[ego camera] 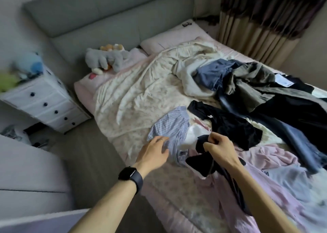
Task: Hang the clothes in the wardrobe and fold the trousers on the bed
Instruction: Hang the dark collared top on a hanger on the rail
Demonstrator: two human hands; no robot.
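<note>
A heap of clothes lies on the bed (pixel 131 98). My right hand (pixel 219 146) grips a black garment (pixel 201 163) and holds it just above the bed's near edge. With relaxed fingers, my left hand (pixel 153 153) touches a blue-and-white striped garment (pixel 169 128) beside it. A white piece (pixel 192 135) sits between the two hands. Further right lie a black top (pixel 230 126), blue trousers (pixel 297 139), an olive garment (pixel 251 80), a blue shirt (pixel 212 73) and pink cloth (pixel 269 160).
A white chest of drawers (pixel 44 102) stands left of the bed, with soft toys on top. Plush toys (pixel 104 59) lie by the pillows (pixel 173 36) under the grey headboard (pixel 106 13). Curtains (pixel 256 24) hang at the far right. Grey floor (pixel 92 153) runs along the bed's left side.
</note>
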